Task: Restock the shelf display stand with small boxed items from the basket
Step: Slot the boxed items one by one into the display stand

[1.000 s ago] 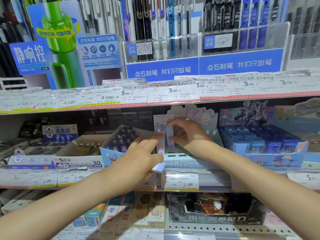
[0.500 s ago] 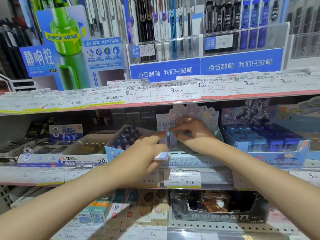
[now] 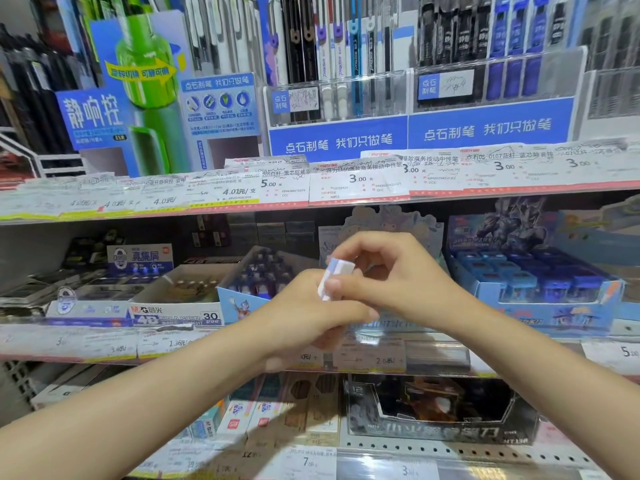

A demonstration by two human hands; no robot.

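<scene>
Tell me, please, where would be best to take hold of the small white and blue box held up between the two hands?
Probably the upper blue end of the small box, pinched across its narrow faces from the right. It stands tilted, the right hand has fingertips at its top and lower edge, and the left hand sits below it. The pastel display stand lies behind.

Two bare hands met in front of the middle shelf, the right hand [image 3: 391, 271] pinching a small white-and-blue box [image 3: 335, 277] above the left hand [image 3: 311, 317]. Behind them, a pastel display stand [image 3: 408, 223] was largely blocked by both hands. The price-label rail of the upper shelf [image 3: 346, 183] hung close over the stand's header card, leaving a low gap. A white eraser box [image 3: 187, 292] stood near on the left, and a blue carton [image 3: 540, 289] crowded the right side.
</scene>
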